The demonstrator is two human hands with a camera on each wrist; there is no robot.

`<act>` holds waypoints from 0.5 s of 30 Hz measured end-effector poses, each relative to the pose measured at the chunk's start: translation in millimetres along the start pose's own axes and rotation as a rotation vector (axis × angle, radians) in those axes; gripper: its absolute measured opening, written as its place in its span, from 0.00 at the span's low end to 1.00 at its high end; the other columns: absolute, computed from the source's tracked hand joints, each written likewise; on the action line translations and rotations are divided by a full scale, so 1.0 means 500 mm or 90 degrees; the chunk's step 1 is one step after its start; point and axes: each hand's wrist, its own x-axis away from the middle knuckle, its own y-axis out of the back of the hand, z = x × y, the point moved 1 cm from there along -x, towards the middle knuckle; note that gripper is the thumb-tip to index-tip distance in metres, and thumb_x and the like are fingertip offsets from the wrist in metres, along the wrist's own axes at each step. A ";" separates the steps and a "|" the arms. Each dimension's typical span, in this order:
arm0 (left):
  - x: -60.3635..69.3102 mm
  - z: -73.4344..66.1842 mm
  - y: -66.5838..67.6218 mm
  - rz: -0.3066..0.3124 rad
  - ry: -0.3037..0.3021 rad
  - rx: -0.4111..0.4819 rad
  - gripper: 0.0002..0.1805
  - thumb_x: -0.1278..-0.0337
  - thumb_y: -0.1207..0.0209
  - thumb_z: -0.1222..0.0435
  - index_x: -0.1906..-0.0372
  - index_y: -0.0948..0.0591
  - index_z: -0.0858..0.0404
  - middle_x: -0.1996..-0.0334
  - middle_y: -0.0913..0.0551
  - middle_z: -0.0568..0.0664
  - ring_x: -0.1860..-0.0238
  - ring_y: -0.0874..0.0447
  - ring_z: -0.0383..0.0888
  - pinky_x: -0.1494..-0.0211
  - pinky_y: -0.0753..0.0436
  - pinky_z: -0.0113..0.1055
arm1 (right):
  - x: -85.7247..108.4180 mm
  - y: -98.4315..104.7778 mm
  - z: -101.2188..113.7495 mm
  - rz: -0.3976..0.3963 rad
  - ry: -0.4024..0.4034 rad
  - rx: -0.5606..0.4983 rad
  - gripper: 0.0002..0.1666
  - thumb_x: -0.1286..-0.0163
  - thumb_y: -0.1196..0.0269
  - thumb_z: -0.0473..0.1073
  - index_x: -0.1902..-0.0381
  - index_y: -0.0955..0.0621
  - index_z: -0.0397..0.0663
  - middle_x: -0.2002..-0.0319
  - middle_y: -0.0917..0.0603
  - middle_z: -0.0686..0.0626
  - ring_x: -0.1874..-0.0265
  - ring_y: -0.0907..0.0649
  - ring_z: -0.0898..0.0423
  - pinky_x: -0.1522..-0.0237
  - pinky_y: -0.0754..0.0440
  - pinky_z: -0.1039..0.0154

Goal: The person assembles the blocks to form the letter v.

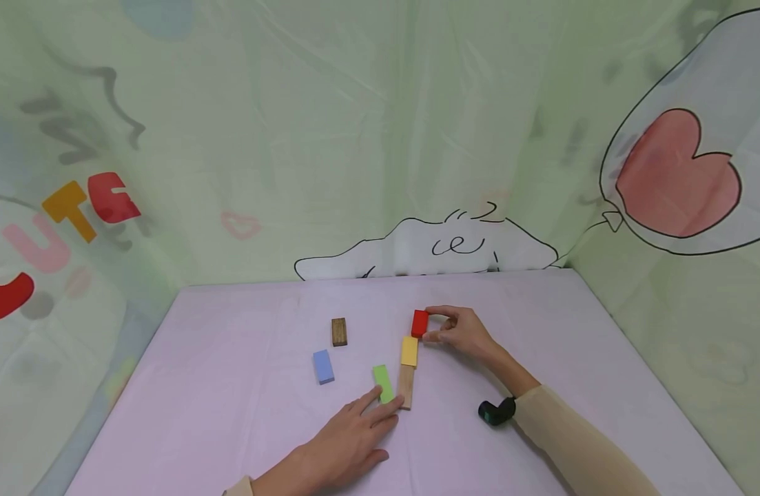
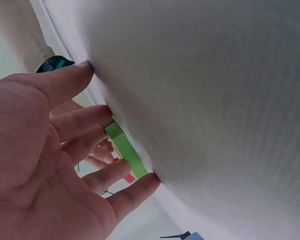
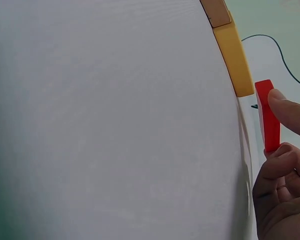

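Note:
Between the thumb and a finger of my right hand (image 1: 460, 332) is a red block (image 1: 419, 322), pinched by its two ends. It stands just past the far end of a yellow block (image 1: 408, 351). The yellow block meets a light wooden block (image 1: 406, 387), the two in a line. My left hand (image 1: 348, 441) lies low with fingers spread and mostly straight. Its fingertips are at the near end of a green block (image 1: 382, 383), beside the wooden one. In the left wrist view the green block (image 2: 127, 150) shows behind the fingers; exact contact is hard to tell.
A dark brown block (image 1: 339, 332) and a blue block (image 1: 323, 367) lie apart on the left of the pale tablecloth (image 1: 243, 413). A black device (image 1: 497, 412) is worn at the right wrist. Printed cloth walls (image 1: 330, 138) stand behind and at both sides.

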 end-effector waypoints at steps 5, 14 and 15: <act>-0.003 0.002 -0.002 0.013 0.002 0.009 0.31 0.25 0.41 0.44 0.24 0.25 0.50 0.15 0.42 0.38 0.16 0.40 0.53 0.28 0.18 0.48 | -0.005 -0.003 0.000 0.002 -0.003 -0.001 0.35 0.38 0.22 0.42 0.33 0.18 0.44 0.78 0.27 0.52 0.74 0.28 0.55 0.77 0.33 0.68; -0.004 0.001 -0.001 0.003 0.000 0.003 0.31 0.25 0.41 0.44 0.25 0.24 0.50 0.15 0.41 0.38 0.16 0.39 0.53 0.29 0.18 0.48 | -0.013 -0.011 0.007 0.009 -0.007 -0.002 0.34 0.38 0.22 0.42 0.33 0.17 0.45 0.78 0.27 0.52 0.75 0.28 0.56 0.76 0.33 0.69; -0.004 0.001 -0.001 0.002 0.000 0.001 0.31 0.25 0.41 0.44 0.25 0.24 0.50 0.15 0.41 0.38 0.17 0.38 0.53 0.29 0.18 0.47 | -0.014 -0.012 0.007 0.010 -0.007 -0.002 0.34 0.38 0.22 0.42 0.34 0.17 0.45 0.78 0.27 0.52 0.75 0.28 0.56 0.76 0.34 0.69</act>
